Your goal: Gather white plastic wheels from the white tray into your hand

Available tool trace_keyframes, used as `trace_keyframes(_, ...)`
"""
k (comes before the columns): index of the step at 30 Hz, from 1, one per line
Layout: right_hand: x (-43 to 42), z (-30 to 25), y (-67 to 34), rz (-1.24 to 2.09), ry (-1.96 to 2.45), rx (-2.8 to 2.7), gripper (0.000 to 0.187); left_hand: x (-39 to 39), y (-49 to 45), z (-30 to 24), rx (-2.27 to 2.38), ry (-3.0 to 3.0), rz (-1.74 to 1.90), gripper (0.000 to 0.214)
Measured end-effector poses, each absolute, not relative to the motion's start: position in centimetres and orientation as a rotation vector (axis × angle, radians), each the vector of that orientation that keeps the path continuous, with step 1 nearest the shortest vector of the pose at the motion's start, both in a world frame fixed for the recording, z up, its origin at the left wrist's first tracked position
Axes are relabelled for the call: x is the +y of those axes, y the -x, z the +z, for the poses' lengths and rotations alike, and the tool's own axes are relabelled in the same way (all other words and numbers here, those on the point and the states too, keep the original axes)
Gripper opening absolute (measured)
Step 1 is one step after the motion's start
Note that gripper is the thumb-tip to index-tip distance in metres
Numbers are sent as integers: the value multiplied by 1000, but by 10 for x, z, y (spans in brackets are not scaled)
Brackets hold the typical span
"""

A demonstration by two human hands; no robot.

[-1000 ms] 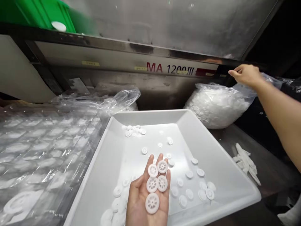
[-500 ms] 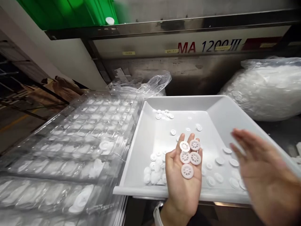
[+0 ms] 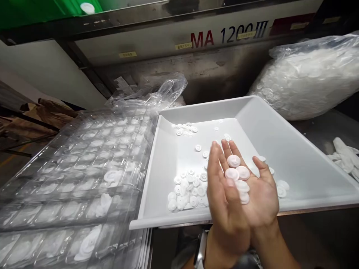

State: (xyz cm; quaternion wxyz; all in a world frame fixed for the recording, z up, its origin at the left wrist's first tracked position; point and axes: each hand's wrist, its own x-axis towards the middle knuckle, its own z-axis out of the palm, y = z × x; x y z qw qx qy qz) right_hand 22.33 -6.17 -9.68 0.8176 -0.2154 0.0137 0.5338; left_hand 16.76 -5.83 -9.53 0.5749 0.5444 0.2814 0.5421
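My right hand (image 3: 259, 194) lies palm up over the front right of a light grey tray (image 3: 294, 160), fingers stretched out. On its palm and fingers rest several small white plastic wheels (image 3: 242, 172), smooth faces up. My left hand (image 3: 226, 198), with a watch at the wrist, stands on edge against the right hand. Its fingers are straight and its thumb is close to the wheels; contact there is unclear. More white wheels (image 3: 185, 188) are heaped at the tray's front left, with others scattered about. The hands hide part of the tray floor.
Left of the tray is a stack of clear compartment trays (image 3: 144, 157) filled with white parts. A bulging clear bag (image 3: 308, 78) stands behind right, above a white glove-like cloth (image 3: 344, 155). Beyond are a machine panel (image 3: 157, 48) and a green crate (image 3: 42, 13).
The wheels have gone from my left palm to my right, turning from spoked faces to smooth faces up. My right hand came in from the right. The view has shifted.
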Motion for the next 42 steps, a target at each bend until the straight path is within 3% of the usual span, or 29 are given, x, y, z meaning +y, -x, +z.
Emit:
trace_keyframes(5, -63, -93, -220, 1138, 250, 20, 59, -53, -165, -89, 629, -865, 1245, 43)
trace_keyframes(13, -69, -94, -222, 1163, 191, 27, 61, -62, -163, -99, 739, -1553, 1177, 72)
trace_keyframes(34, -69, -99, -222, 1114, 212, 2, 55, -69, -167, -96, 844, -1305, 1165, 54)
trace_keyframes(42, -64, -88, -225, 1133, 333, 364, 51, -68, -160, -99, 817, -1430, 1203, 47)
